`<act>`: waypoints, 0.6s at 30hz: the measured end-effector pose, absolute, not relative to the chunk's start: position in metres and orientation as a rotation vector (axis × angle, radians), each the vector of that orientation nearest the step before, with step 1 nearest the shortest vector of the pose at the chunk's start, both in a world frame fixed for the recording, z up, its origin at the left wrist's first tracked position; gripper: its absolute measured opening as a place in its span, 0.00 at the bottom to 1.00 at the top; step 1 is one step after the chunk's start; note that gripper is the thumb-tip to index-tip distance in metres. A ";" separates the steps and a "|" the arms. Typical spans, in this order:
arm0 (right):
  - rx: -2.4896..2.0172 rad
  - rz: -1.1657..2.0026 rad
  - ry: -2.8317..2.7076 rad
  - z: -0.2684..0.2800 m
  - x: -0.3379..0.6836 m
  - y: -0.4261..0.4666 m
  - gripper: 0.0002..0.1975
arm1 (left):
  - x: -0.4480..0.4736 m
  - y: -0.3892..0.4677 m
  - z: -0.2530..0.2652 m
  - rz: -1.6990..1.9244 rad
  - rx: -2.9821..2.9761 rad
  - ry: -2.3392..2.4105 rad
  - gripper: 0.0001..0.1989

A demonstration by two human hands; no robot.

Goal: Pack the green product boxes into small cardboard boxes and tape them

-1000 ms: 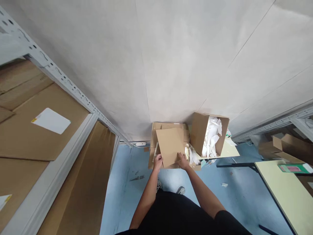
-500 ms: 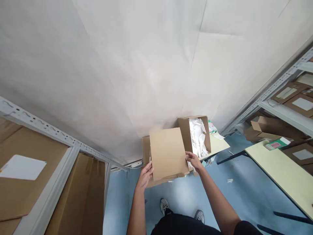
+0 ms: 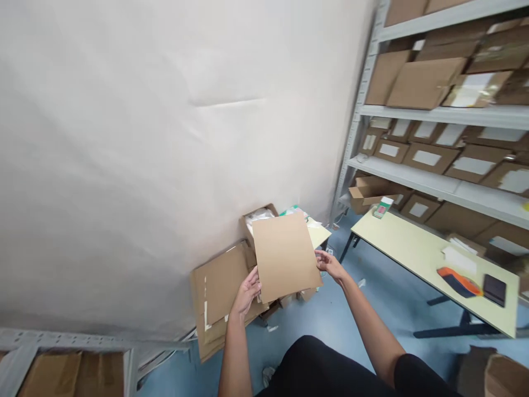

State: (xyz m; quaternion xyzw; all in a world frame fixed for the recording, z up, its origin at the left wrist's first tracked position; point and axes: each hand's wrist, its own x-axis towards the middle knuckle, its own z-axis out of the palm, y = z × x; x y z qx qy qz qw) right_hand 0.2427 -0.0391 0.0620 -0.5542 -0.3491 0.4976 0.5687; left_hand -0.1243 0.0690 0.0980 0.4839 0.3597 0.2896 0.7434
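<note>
Between my two hands is a flat brown cardboard sheet [image 3: 287, 256], its broad face tilted up toward me. My left hand [image 3: 248, 291] grips the sheet's lower left edge, thumb on the near face. At the right edge, my right hand [image 3: 329, 264] pinches the cardboard with its fingertips. Just beyond the sheet stands an open carton [image 3: 244, 221] with white crumpled paper in it, partly covered by the sheet. Larger flattened cardboard pieces [image 3: 225, 275] lean against the wall, left of and below the sheet.
A pale table [image 3: 407, 242] on the right carries a small green-and-white box [image 3: 383, 207], an orange-and-blue item [image 3: 459, 282] and a dark flat object [image 3: 494, 290]. Behind it, shelves [image 3: 413, 165] hold many labelled cartons. Another carton [image 3: 506, 375] stands at bottom right. Scraps lie on the blue floor.
My view has swung to the right, bringing more of the table and shelves into sight. The cardboard sheet stays held in both hands and now overlaps the carton of paper.
</note>
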 end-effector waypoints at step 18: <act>-1.354 0.763 -0.307 0.049 0.473 -0.249 0.40 | 0.265 0.090 0.094 0.011 1.241 0.445 0.48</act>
